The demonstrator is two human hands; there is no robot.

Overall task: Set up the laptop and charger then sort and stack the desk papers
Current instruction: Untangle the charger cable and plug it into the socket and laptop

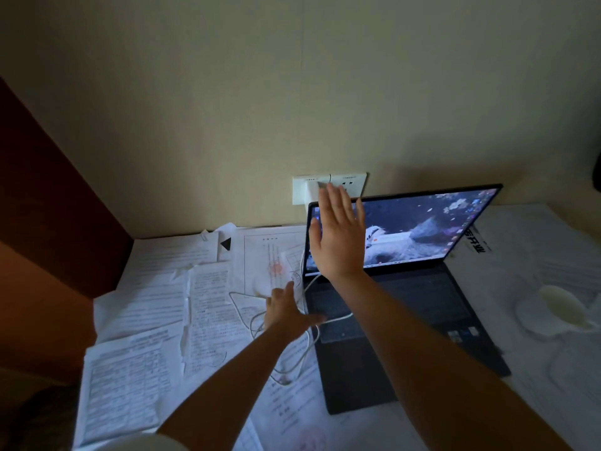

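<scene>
A reddish-brown wooden panel (48,203) is standing at the far left. Beside it, printed papers (153,304) are lying overlapped and creased across the desk; their small text is too blurred to read, though red round stamps are showing on one sheet (276,258). The left hand (286,310) is resting flat on these papers with fingers spread, gripping nothing, just beside a thin white charger cable (292,356) that is looping loosely. The white charger brick (313,190) is sitting in the white wall socket (328,188). The right hand (338,236) is hovering in front of it, fingers straight and holding nothing. The dark matte laptop (406,327) is lying open, screen lit. Right of it, a sheet bearing bold black characters (476,244) and a white cup (562,309) are lying.
</scene>
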